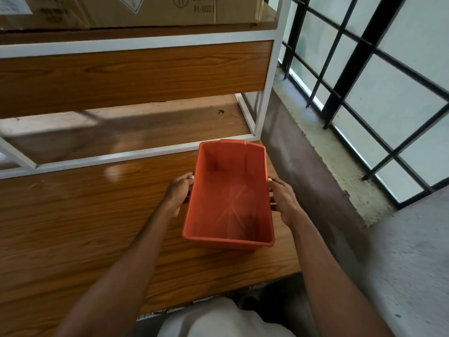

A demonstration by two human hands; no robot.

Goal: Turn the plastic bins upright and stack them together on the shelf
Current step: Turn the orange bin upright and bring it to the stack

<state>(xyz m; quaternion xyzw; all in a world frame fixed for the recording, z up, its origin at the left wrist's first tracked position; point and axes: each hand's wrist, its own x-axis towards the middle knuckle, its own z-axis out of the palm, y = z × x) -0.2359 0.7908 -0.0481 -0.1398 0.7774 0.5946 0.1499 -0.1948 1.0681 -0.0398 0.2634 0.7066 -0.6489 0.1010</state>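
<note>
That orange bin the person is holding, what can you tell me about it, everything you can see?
The orange bin is a rectangular tub of smooth, plastic-looking material with a rolled rim and faint scratch marks on its floor. It stands upright, mouth up, and is empty. It sits at the right end of the wooden shelf board, just in front of the white metal frame. The left hand and right hand grip its two long sides.

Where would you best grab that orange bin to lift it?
By its two long sides, one from each side. The orange bin sits upright, open top up, and the left hand and right hand already grip the dark side handles there.
</note>
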